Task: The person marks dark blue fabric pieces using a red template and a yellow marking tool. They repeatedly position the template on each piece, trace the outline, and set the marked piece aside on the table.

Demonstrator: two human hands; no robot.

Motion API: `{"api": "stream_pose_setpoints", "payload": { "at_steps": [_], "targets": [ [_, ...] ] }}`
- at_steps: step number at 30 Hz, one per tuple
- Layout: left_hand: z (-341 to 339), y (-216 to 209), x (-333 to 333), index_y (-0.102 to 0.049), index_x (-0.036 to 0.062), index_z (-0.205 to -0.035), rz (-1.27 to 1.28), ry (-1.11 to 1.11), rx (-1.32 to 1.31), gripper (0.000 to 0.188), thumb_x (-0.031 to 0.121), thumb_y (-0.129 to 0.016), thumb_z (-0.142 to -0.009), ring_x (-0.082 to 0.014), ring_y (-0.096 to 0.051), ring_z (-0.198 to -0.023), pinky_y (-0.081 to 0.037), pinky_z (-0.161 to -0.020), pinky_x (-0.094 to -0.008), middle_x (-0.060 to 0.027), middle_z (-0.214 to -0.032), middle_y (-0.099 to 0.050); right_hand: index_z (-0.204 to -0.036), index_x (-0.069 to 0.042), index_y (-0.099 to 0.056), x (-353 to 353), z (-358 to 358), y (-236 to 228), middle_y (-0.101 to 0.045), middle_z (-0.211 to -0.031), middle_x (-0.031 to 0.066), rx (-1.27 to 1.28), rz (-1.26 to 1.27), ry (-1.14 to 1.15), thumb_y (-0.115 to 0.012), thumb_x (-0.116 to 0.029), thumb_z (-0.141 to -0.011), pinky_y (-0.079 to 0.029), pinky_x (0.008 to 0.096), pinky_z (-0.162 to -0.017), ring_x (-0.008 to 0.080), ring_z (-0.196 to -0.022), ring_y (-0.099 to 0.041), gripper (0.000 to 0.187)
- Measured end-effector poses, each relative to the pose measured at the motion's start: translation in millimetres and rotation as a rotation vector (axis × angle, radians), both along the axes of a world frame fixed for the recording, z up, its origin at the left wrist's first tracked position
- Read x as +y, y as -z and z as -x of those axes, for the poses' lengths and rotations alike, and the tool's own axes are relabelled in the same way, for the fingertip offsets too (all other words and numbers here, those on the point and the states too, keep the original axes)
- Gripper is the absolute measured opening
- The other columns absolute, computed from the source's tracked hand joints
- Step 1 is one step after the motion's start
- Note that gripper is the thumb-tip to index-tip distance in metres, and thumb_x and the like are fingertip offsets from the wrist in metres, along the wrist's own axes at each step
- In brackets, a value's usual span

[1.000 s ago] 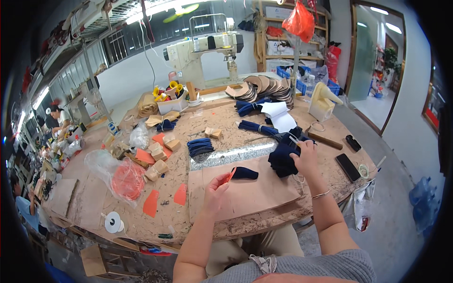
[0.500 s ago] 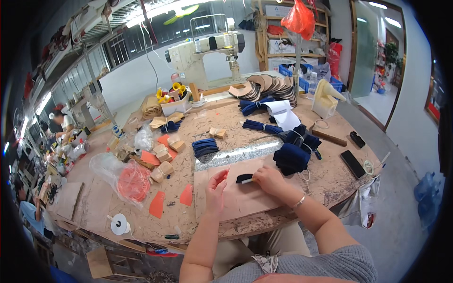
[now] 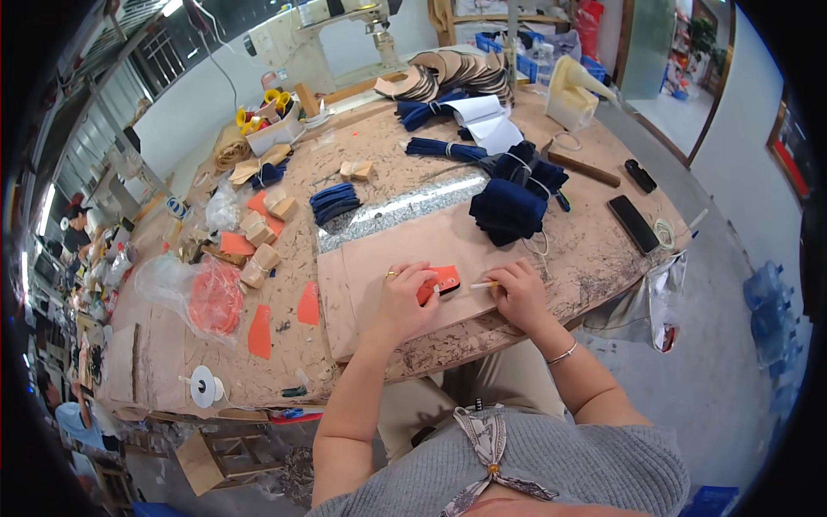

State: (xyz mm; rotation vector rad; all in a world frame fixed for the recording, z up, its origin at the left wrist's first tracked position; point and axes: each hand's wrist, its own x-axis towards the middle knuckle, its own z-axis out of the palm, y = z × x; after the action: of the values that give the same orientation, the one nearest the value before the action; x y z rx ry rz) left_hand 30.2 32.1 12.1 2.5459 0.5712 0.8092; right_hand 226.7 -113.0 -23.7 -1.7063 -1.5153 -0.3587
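Cluttered brown worktop [image 3: 323,159] fills the room's middle, a pale board [image 3: 370,267] at its near side. On that board lies an orange piece [image 3: 446,277] over a dark piece [image 3: 450,290]. From the left, the left hand [image 3: 408,298] bends palm-down, fingertips on the orange piece; I cannot tell whether they pinch or just press. To its right, the right hand [image 3: 520,294] curls closed around a slim white stick [image 3: 484,285] aimed left. Both forearms slant inward. Farther off sits a navy bundle [image 3: 508,209]; right, a black phone [image 3: 633,224].
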Motion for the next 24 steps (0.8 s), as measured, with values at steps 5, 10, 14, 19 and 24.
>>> {"api": "stream_pose_setpoints", "payload": {
  "at_steps": [5,10,14,19,24],
  "targets": [
    [2,8,-5,-0.072,0.0074,-0.097,0.028,-0.026,-0.018,0.022,0.010,-0.071,-0.075,-0.0285,-0.059,-0.113,-0.049,-0.097,-0.0403,-0.0084,-0.119,-0.067,-0.091,-0.009,-0.067,0,-2,-1,-0.066,-0.089,0.0043,0.006,-0.006,-0.002,-0.068,-0.001,-0.074,-0.050,0.0376,-0.076,0.0275,-0.088,-0.059,0.019],
    [-1,15,-4,-0.072,0.0070,-0.096,0.004,-0.017,-0.065,0.022,0.008,-0.072,-0.074,-0.0300,-0.059,-0.112,-0.049,-0.097,-0.0405,-0.0093,-0.117,-0.067,-0.100,-0.007,-0.065,7,-7,-9,-0.066,-0.088,0.0069,0.256,-0.252,-0.100,-0.063,-0.005,-0.090,-0.051,0.0350,-0.074,0.0232,-0.081,-0.061,0.010],
    [-1,23,-3,-0.072,0.0064,-0.094,-0.034,-0.013,-0.097,0.021,0.006,-0.072,-0.073,-0.0318,-0.059,-0.110,-0.049,-0.096,-0.0413,-0.0109,-0.116,-0.067,-0.105,-0.003,-0.061,30,6,-18,-0.068,-0.084,0.0075,1.131,-0.094,-0.257,-0.061,-0.010,-0.097,-0.051,0.0267,-0.066,0.0139,-0.071,-0.063,0.011],
    [0,21,-3,-0.072,0.0059,-0.093,-0.039,0.006,-0.100,0.021,0.006,-0.073,-0.072,-0.0319,-0.059,-0.108,-0.048,-0.095,-0.0421,-0.0112,-0.114,-0.067,-0.106,0.000,-0.060,48,16,-14,-0.067,-0.078,0.0092,0.810,0.135,-0.348,-0.063,-0.007,-0.094,-0.052,0.0276,-0.064,0.0159,-0.070,-0.066,0.013],
    [-1,25,-3,-0.072,0.0061,-0.094,-0.050,0.008,-0.085,0.023,0.007,-0.073,-0.071,-0.0315,-0.059,-0.107,-0.049,-0.094,-0.0422,-0.0096,-0.114,-0.067,-0.102,0.000,-0.061,49,22,-21,-0.067,-0.082,0.0149,0.485,0.077,-0.352,-0.066,-0.005,-0.090,-0.052,0.0331,-0.065,0.0253,-0.071,-0.067,0.013]
  ]
}}
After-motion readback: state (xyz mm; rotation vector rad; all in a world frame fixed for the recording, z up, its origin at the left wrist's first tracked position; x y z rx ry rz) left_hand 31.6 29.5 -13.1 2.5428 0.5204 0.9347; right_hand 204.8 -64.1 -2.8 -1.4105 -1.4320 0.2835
